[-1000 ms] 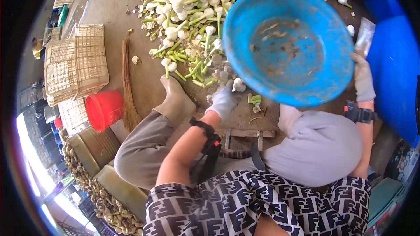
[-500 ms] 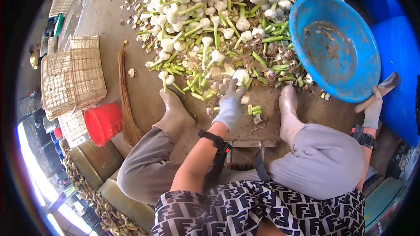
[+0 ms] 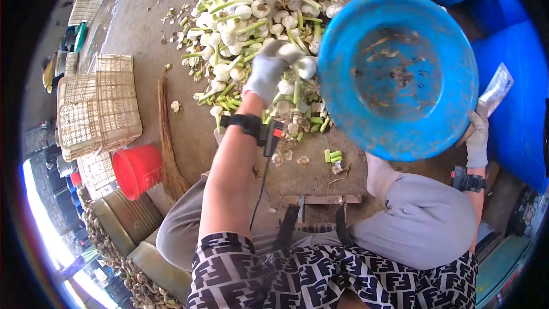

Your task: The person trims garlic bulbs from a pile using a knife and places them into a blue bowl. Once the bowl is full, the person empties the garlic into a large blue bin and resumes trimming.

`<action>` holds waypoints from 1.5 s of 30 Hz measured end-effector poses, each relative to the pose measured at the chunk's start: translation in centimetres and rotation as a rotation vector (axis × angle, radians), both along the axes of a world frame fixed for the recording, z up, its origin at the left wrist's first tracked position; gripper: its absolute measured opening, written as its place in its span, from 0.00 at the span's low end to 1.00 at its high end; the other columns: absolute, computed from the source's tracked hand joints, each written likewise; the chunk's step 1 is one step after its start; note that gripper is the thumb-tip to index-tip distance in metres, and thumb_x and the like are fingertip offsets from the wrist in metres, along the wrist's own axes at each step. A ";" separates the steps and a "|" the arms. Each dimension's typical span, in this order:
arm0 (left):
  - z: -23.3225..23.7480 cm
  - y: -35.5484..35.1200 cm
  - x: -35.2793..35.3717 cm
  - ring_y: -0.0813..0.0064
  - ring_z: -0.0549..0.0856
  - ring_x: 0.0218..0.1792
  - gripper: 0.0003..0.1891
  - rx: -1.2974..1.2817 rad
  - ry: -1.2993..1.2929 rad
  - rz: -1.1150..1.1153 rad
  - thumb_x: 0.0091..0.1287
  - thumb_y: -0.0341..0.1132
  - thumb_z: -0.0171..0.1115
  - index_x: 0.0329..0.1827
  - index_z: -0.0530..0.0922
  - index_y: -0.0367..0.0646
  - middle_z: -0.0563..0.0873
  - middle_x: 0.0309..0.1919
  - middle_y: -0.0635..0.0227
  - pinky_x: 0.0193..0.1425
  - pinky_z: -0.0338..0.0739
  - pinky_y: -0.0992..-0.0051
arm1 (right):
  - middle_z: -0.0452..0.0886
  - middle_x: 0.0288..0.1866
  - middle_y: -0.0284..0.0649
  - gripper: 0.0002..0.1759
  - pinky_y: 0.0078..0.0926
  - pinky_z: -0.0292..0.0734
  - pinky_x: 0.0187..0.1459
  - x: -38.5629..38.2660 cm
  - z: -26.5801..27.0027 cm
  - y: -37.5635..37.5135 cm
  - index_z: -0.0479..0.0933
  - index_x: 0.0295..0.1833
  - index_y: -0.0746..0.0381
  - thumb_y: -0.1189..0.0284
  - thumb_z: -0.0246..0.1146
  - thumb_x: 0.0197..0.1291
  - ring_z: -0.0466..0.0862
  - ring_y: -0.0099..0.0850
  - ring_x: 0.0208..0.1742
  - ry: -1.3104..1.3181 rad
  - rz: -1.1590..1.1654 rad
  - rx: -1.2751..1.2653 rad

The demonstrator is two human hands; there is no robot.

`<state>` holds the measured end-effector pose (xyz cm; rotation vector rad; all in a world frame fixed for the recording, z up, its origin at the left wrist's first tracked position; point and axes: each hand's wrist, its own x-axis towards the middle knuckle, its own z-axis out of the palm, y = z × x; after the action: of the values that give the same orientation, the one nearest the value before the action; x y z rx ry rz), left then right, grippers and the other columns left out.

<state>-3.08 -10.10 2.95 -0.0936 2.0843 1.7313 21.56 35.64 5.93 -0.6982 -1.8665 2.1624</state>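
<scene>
My left hand (image 3: pixel 267 72), in a pale glove, reaches over the front of the heap of garlic (image 3: pixel 243 28). Its fingers are curled round a white garlic bulb (image 3: pixel 289 51); another garlic bulb (image 3: pixel 307 68) with a green stem is right beside the fingertips. At the right, my gloved right hand (image 3: pixel 477 137) is closed on a knife with a broad metal blade (image 3: pixel 496 88) pointing up and away. That hand is also against the rim of the blue basin (image 3: pixel 337 109), which is tilted and has dirt and dry scraps inside. The knife's handle is hidden in the hand.
Cut green stem pieces (image 3: pixel 333 156) lie on the floor before my low stool (image 3: pixel 323 199). To the left are a broom (image 3: pixel 166 137), a red bucket (image 3: pixel 137 170) and plastic crates (image 3: pixel 100 106). A large blue container (image 3: pixel 514 91) stands at the right.
The basin has moved left and nearer, over the right side of the heap, with my right hand at its rim. My left hand has moved forward and left from the floor to the garlic.
</scene>
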 end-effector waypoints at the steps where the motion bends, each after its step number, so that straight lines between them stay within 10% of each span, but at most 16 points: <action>1: -0.5 -1.5 -0.8 0.74 0.81 0.40 0.17 0.124 -0.057 0.080 0.62 0.34 0.61 0.53 0.74 0.39 0.81 0.43 0.66 0.41 0.78 0.74 | 0.76 0.53 0.42 0.24 0.31 0.69 0.57 -0.8 -0.8 0.0 0.68 0.58 0.70 0.74 0.58 0.56 0.75 0.32 0.55 -0.026 0.066 0.028; 6: -4.4 -9.6 -3.7 0.74 0.81 0.35 0.12 0.556 -0.117 0.363 0.66 0.40 0.57 0.46 0.75 0.43 0.81 0.35 0.68 0.38 0.79 0.71 | 0.76 0.54 0.41 0.31 0.27 0.72 0.53 -6.6 -0.4 -9.3 0.66 0.60 0.71 0.77 0.62 0.48 0.77 0.30 0.51 -0.071 0.392 -0.018; 12: -1.1 -12.4 -1.9 0.75 0.72 0.15 0.19 0.328 -0.312 0.720 0.61 0.57 0.55 0.30 0.72 0.49 0.76 0.19 0.70 0.16 0.61 0.78 | 0.81 0.43 0.38 0.31 0.23 0.73 0.48 -8.4 -6.9 -16.2 0.75 0.52 0.69 0.70 0.73 0.38 0.78 0.27 0.44 -0.399 0.893 0.100; 14: -3.0 -13.7 -0.8 0.76 0.73 0.19 0.18 0.575 -0.412 0.560 0.61 0.56 0.56 0.32 0.73 0.51 0.76 0.23 0.72 0.18 0.63 0.79 | 0.81 0.42 0.36 0.34 0.22 0.74 0.46 -7.8 -9.3 -18.9 0.74 0.53 0.70 0.67 0.74 0.38 0.78 0.26 0.42 -0.366 1.057 0.245; 17: -8.6 -15.5 0.5 0.71 0.77 0.29 0.16 1.073 -0.580 0.414 0.67 0.47 0.50 0.45 0.73 0.43 0.79 0.35 0.65 0.28 0.70 0.77 | 0.82 0.44 0.40 0.33 0.24 0.73 0.48 -7.7 -10.3 -19.7 0.75 0.55 0.62 0.63 0.73 0.40 0.80 0.28 0.44 -0.563 1.013 0.201; 22: -5.3 -9.2 3.3 0.69 0.81 0.35 0.10 0.965 -0.614 0.553 0.66 0.42 0.57 0.40 0.73 0.44 0.81 0.33 0.66 0.42 0.79 0.69 | 0.82 0.34 0.40 0.22 0.27 0.75 0.42 -10.6 -6.8 -19.9 0.79 0.44 0.56 0.57 0.69 0.43 0.81 0.34 0.36 -0.618 1.093 0.700; 26: -3.1 -5.7 4.4 0.76 0.77 0.25 0.14 0.772 -0.754 0.355 0.64 0.49 0.57 0.38 0.72 0.48 0.78 0.28 0.69 0.23 0.73 0.77 | 0.78 0.24 0.41 0.12 0.32 0.74 0.31 -13.5 -4.5 -23.1 0.78 0.35 0.56 0.63 0.66 0.45 0.79 0.39 0.27 -0.109 0.796 0.919; 37: -1.4 -1.6 4.2 0.80 0.80 0.34 0.17 0.043 0.211 -0.399 0.63 0.38 0.58 0.51 0.76 0.38 0.82 0.37 0.68 0.39 0.75 0.79 | 0.81 0.33 0.43 0.11 0.39 0.75 0.41 -19.0 -1.8 -26.3 0.78 0.37 0.55 0.65 0.58 0.48 0.81 0.42 0.38 -0.084 1.036 0.997; 40: -0.6 -1.4 3.2 0.77 0.81 0.39 0.17 0.056 -0.460 -0.319 0.62 0.36 0.59 0.51 0.75 0.36 0.82 0.40 0.65 0.43 0.75 0.78 | 0.82 0.34 0.42 0.11 0.38 0.76 0.42 -19.3 -7.2 -22.5 0.78 0.37 0.55 0.64 0.57 0.49 0.82 0.41 0.38 -0.500 0.996 1.065; 45: -4.4 0.0 3.4 0.75 0.81 0.36 0.14 0.396 -0.218 0.052 0.65 0.41 0.57 0.46 0.74 0.40 0.81 0.35 0.66 0.42 0.79 0.74 | 0.82 0.34 0.40 0.10 0.36 0.77 0.40 -14.3 -11.3 -18.1 0.78 0.37 0.54 0.65 0.57 0.51 0.82 0.40 0.37 -0.518 0.562 1.002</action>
<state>0.29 -10.11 -1.42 -0.2078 1.5694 2.0304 7.27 17.57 -5.34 -0.5415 -3.2792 0.9227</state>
